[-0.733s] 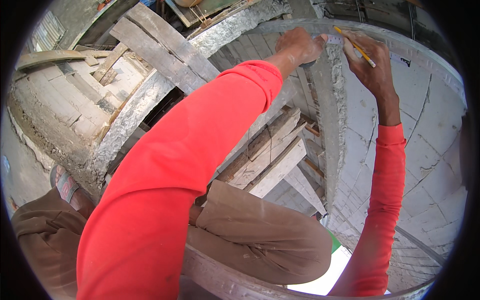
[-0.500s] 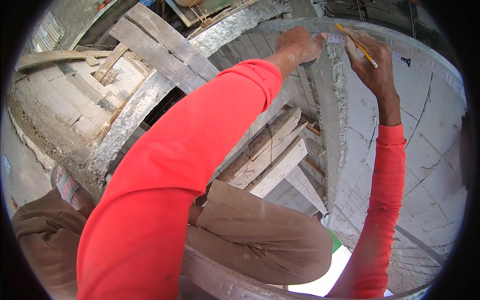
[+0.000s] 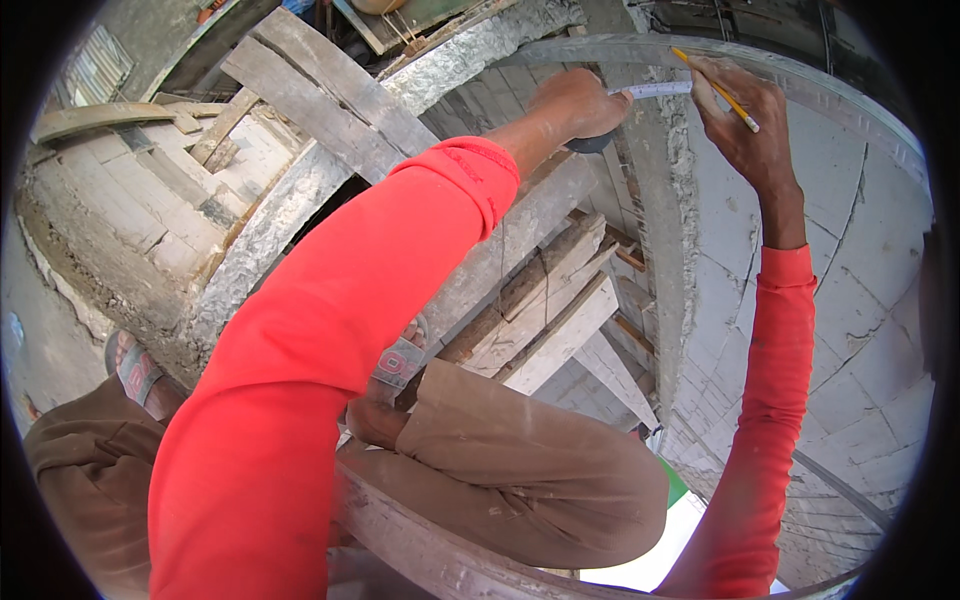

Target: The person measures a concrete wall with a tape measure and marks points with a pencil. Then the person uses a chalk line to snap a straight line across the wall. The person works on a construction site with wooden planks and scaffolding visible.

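Observation:
My left hand (image 3: 578, 106) is closed round a tape measure (image 3: 592, 144); only the lower part of its dark case shows. From it the pale blade (image 3: 655, 90) stretches across to my right hand (image 3: 742, 125). A yellow pencil (image 3: 738, 108) with a pinkish eraser end slants through the closed right fingers. The blade reaches those fingers, but its far end is hidden, so I cannot tell whether they pinch it. Just beyond both hands curves a long grey straight-edged bar or beam (image 3: 600, 47), bent by the lens.
Below the hands runs a rough concrete ledge (image 3: 655, 230) beside a grey block wall (image 3: 800, 290). Wooden planks (image 3: 550, 300) lie under my left arm, with weathered boards (image 3: 325, 95) at upper left. My sandalled foot (image 3: 135, 370) rests near broken concrete.
My left hand has drawn back left and toward me with the tape case, exposing more blade between the hands. The right hand, holding the pencil, has barely moved.

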Demonstrator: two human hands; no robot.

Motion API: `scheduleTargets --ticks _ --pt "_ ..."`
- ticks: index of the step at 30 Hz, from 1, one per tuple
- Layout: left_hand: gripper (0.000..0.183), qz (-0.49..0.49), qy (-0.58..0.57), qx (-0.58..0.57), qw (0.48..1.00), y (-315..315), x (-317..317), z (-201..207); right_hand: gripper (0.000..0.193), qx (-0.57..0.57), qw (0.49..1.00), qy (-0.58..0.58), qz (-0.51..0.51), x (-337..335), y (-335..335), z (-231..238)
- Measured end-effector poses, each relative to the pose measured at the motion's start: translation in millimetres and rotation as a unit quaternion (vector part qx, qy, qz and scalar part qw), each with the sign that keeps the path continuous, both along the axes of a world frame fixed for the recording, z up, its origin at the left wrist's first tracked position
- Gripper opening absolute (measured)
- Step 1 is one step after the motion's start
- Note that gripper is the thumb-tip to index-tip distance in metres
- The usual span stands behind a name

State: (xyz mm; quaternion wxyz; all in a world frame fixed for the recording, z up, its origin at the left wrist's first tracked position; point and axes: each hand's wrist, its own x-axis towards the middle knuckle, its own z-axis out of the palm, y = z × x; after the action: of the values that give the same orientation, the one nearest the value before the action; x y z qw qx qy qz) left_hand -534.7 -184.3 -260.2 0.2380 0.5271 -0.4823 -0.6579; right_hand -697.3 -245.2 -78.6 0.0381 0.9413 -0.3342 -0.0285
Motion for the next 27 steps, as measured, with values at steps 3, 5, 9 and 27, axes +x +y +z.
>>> scheduleTargets --ticks 3,5,9,27 --pt "0.057 -0.070 -0.008 -0.016 0.997 18.1 20.3 -4.5 0.029 0.018 1.000 -0.008 -0.010 0.4 -0.3 0.1" --pt "0.054 -0.106 -0.006 -0.021 0.994 30.6 36.5 -5.4 0.029 0.030 0.999 -0.015 -0.019 0.5 -0.2 1.1" --pt "0.056 -0.174 0.004 -0.039 0.984 58.0 78.7 0.6 0.029 0.029 0.999 -0.007 -0.016 -2.8 -0.2 1.8" --pt "0.056 -0.420 -0.226 -0.045 0.878 59.5 237.9 55.1 0.026 0.034 0.998 -0.037 -0.023 6.8 1.4 1.7"
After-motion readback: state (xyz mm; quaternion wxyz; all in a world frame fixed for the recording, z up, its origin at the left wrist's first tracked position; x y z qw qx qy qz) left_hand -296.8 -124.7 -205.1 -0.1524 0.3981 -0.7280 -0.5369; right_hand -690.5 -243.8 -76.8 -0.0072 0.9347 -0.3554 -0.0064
